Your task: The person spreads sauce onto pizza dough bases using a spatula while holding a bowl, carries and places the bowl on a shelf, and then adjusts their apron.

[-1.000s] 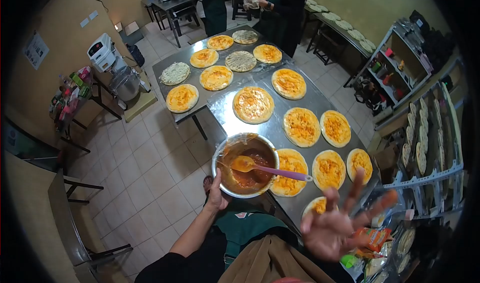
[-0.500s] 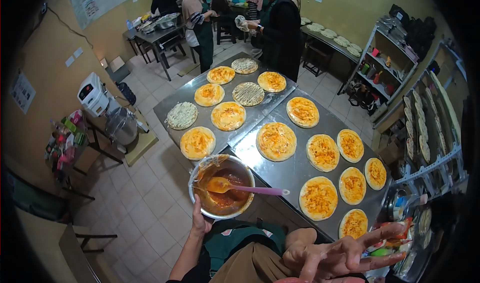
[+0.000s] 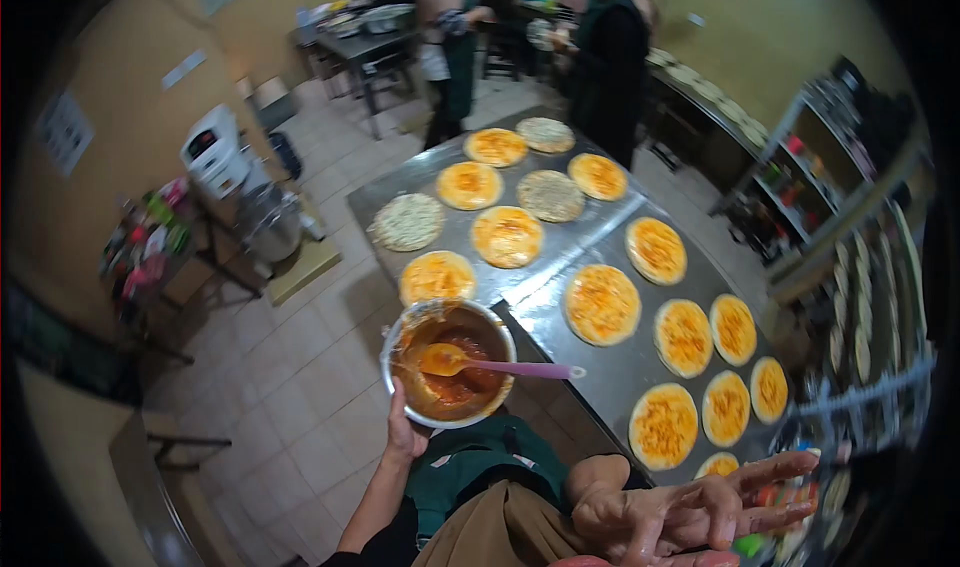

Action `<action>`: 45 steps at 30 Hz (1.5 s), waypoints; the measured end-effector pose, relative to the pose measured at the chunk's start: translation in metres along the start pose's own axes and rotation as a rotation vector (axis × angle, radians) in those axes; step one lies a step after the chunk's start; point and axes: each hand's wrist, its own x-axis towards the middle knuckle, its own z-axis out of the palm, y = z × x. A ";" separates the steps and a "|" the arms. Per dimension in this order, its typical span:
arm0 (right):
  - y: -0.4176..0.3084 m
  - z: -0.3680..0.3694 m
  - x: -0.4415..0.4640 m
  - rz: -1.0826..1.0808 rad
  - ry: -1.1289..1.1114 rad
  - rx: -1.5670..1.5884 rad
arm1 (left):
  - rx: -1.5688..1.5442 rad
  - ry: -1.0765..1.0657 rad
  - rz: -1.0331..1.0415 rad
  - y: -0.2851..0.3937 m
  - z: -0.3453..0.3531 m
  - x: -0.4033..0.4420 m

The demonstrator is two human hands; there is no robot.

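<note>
My left hand [image 3: 403, 431] grips the side of a metal bowl [image 3: 497, 400], holding it in front of my body beside the table. Reddish-orange sauce [image 3: 457, 391] coats the bowl's inside. Resting in it is a spatula with an orange, sauce-covered head [image 3: 443, 360] and a pink handle [image 3: 530, 370] that sticks out over the right rim. At lower right, my right hand [image 3: 685, 515] is spread with nothing in it, its fingers wet and stained orange. Flat dough rounds topped with orange sauce [image 3: 602, 304] lie on the metal table beyond both hands.
The metal table [image 3: 560, 252] also bears pale-topped rounds [image 3: 410, 222]. A mixer [image 3: 225, 162] stands at left near a cluttered side table [image 3: 150, 232]. Co-workers [image 3: 610, 62] are at the back. Shelves [image 3: 800, 172] and a rack of trays [image 3: 865, 297] line the right.
My view has turned, so the table and room sit further right in the picture. The bowl stays in my left hand, and my right hand keeps its spread pose.
</note>
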 end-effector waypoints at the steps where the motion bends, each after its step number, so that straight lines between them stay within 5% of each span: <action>1: 0.005 -0.001 -0.002 0.016 0.013 0.042 | -0.019 0.003 0.002 0.003 -0.002 -0.003; 16: 0.092 0.006 -0.017 0.144 0.230 0.241 | -0.156 0.220 0.277 0.034 -0.037 -0.008; 19: 0.120 0.008 -0.022 0.194 0.162 0.421 | -0.184 0.267 0.284 0.048 -0.048 -0.001; 24: 0.155 -0.019 -0.013 0.475 -0.291 0.491 | -0.199 0.244 0.284 0.088 -0.074 0.018; 28: 0.235 0.000 -0.070 0.297 -0.075 0.334 | -0.188 0.274 0.326 0.130 -0.131 0.030; 33: 0.331 -0.007 -0.091 0.711 0.021 0.161 | -0.156 0.288 0.332 0.209 -0.199 0.031; 35: 0.372 -0.016 -0.096 0.936 0.203 0.372 | -0.116 0.361 0.331 0.245 -0.218 0.027; 37: 0.406 -0.023 -0.108 0.995 0.386 0.362 | -0.041 0.382 0.343 0.280 -0.236 0.025; 45: 0.483 -0.050 -0.137 1.072 0.379 0.277 | -0.022 0.458 0.331 0.350 -0.278 0.067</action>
